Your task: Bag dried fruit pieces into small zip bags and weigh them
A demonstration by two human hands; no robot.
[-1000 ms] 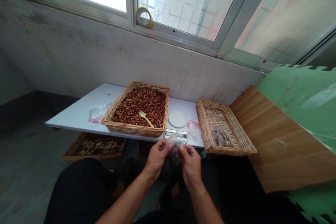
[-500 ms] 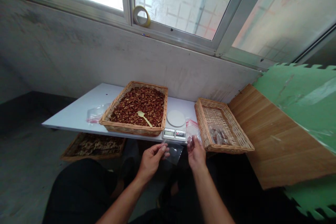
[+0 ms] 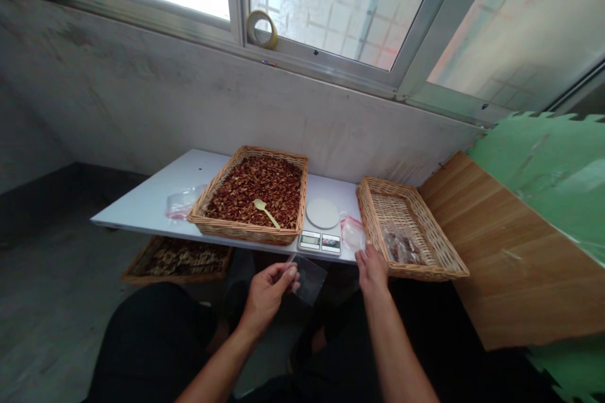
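Note:
My left hand (image 3: 269, 289) pinches a small clear plastic bag (image 3: 309, 280) by its corner, just off the table's front edge. At that edge, my right hand (image 3: 373, 272) is open, its fingers stretched beside the clear zip bags (image 3: 353, 234) with red seals and close to the right basket's corner; whether they touch the bags I cannot tell. A kitchen scale (image 3: 319, 242) with a round white platform stands between two baskets. The left wicker basket (image 3: 246, 233) holds reddish-brown dried pieces, with a pale yellow spoon (image 3: 266, 211) lying on them.
The right wicker basket (image 3: 437, 245) contains several filled clear bags (image 3: 403, 245). More clear bags (image 3: 183, 203) lie left on the white table (image 3: 142, 208). Below stands another basket (image 3: 177, 261) of dried pieces. A wooden board (image 3: 524, 264) leans at right; a tape roll (image 3: 261, 29) sits on the sill.
My right hand has moved right and its fingers have straightened, at the table edge by the zip bags. My left hand still holds the clear bag. The view has shifted slightly.

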